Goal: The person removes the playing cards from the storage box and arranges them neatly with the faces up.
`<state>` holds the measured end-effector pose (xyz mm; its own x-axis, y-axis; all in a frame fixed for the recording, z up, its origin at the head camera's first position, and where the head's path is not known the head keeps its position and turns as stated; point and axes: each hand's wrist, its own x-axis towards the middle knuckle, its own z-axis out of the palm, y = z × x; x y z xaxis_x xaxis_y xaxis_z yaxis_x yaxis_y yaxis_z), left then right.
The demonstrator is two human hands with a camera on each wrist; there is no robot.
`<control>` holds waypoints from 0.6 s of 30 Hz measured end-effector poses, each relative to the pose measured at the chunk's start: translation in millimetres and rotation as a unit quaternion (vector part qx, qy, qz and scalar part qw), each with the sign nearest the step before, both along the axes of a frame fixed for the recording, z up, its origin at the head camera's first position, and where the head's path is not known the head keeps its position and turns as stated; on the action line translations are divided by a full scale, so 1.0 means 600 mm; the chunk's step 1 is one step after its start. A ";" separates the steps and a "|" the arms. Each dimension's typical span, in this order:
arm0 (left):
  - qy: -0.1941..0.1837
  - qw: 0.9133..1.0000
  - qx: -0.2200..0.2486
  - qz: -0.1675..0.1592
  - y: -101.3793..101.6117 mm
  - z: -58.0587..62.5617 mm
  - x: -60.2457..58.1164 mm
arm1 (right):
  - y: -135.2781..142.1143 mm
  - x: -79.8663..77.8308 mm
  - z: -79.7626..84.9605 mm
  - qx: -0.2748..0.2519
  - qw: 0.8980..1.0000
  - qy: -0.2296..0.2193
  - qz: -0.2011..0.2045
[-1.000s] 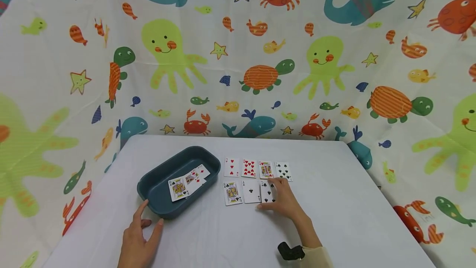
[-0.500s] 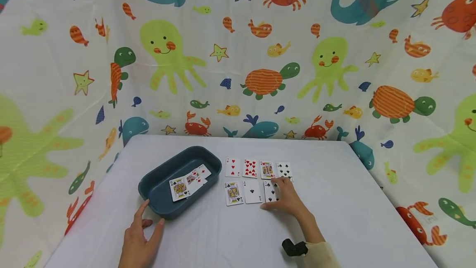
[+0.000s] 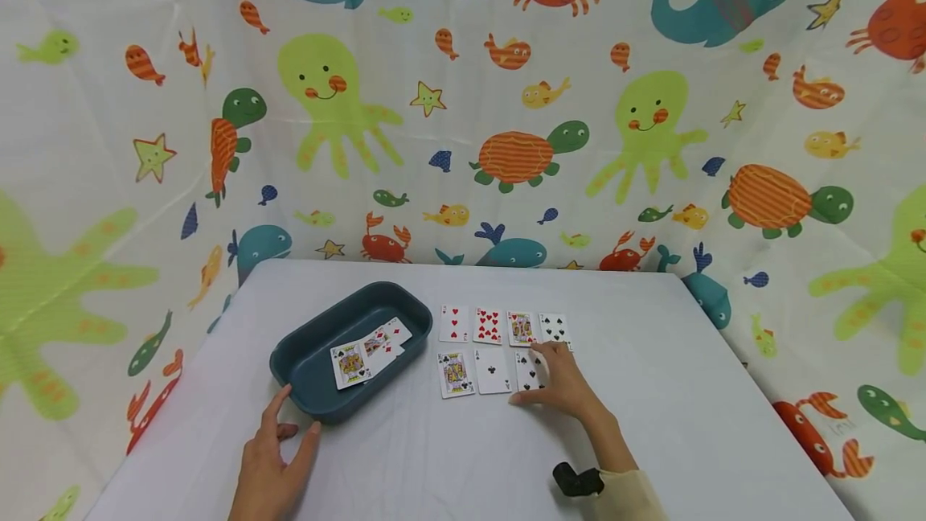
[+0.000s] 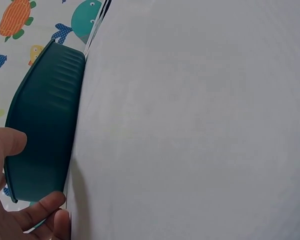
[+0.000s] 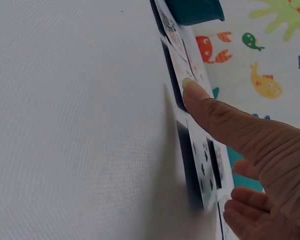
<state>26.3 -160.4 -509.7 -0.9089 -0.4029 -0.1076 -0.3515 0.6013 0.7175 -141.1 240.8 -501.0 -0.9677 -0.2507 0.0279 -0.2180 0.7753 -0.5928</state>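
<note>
In the head view, my right hand (image 3: 567, 384) spans a black-suited playing card (image 3: 529, 372), fingers at its far edge and thumb near its close edge. In the right wrist view, that card (image 5: 204, 167) lies low over the table between thumb and fingers. Left of it sit a club card (image 3: 493, 372) and a black-suited face card (image 3: 456, 375). My left hand (image 3: 273, 461) rests with relaxed fingers at the near left corner of a dark teal tray (image 3: 285, 360), index finger and thumb touching its wall. Several overlapping cards (image 3: 351, 365) lie inside the tray.
Behind runs another row: a heart card (image 3: 454, 324), a second heart card (image 3: 488, 326), a face card (image 3: 521, 330) and a black-suited card (image 3: 554, 326). Everything rests on a white-covered table (image 3: 687, 392). A curtain printed with sea animals (image 3: 463, 103) stands behind it.
My right hand has slid slightly right, and the black-suited card has moved with it, widening its gap from the club card. The left hand and tray have stayed put.
</note>
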 end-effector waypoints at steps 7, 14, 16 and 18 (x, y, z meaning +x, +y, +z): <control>-0.011 1.000 0.001 0.000 0.001 0.007 0.001 | -0.031 0.006 0.014 -0.031 0.999 0.025 0.028; 0.000 1.000 -0.005 -0.010 -0.001 0.010 0.005 | -0.108 0.015 0.055 -0.080 0.990 0.041 0.108; -0.003 1.000 -0.003 -0.010 0.001 0.011 0.004 | -0.131 0.016 0.070 -0.095 0.986 0.039 0.133; -0.007 1.000 -0.001 -0.009 0.005 0.013 0.003 | -0.152 0.015 0.086 -0.109 0.981 0.041 0.152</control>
